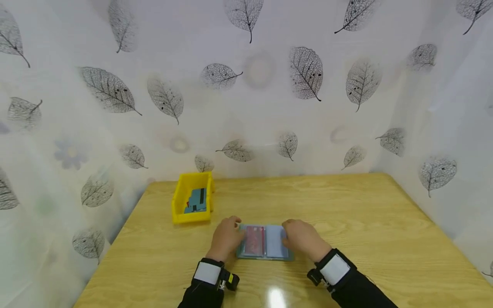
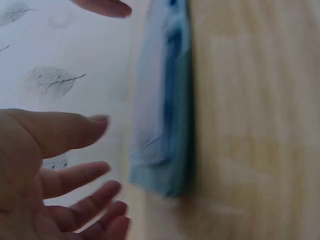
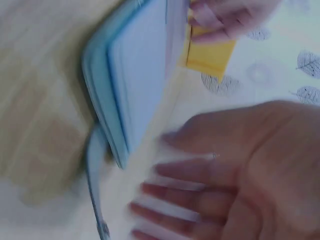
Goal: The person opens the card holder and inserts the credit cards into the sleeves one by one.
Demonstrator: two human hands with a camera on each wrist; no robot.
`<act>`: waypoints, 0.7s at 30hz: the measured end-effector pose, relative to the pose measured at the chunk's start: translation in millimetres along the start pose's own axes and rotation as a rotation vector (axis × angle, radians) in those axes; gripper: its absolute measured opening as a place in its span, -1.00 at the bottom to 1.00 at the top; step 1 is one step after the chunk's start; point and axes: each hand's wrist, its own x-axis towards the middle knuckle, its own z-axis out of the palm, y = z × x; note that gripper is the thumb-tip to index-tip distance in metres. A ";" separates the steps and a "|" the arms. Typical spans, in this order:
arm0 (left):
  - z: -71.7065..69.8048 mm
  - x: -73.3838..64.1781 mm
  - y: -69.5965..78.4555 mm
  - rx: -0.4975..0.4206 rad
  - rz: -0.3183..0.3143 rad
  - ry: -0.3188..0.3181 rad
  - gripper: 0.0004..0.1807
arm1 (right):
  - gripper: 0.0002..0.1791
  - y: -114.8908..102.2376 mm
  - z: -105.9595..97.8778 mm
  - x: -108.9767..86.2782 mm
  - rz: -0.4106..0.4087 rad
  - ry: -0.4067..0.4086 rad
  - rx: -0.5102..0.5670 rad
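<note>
Head view: unfolded card wallet (image 1: 265, 258), long axis left-to-right, is flanked closely by left hand (image 1: 225, 238) and right hand (image 1: 304, 238), both loose-fingered, ungripping.

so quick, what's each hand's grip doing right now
Left hand: open, holding nothing, beside the card wallet.
Right hand: open, holding nothing, at the wallet's other side.

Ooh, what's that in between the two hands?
An open blue-green card holder lies between the left hand and the right hand. The head view shows it, with a reddish card on its left side.
</note>
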 end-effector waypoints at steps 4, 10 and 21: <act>-37.4 22.6 -28.1 -0.034 -0.011 0.176 -0.73 | -0.12 0.1 5.6 -1.0 -0.040 -0.145 0.056; -74.6 59.0 -77.7 0.005 -0.149 0.140 -0.68 | -0.01 7.3 10.4 -3.6 -0.053 -0.206 0.063; -70.6 100.6 -105.9 0.211 -0.214 -0.050 -0.57 | -0.06 16.1 15.0 -4.1 -0.106 -0.188 0.044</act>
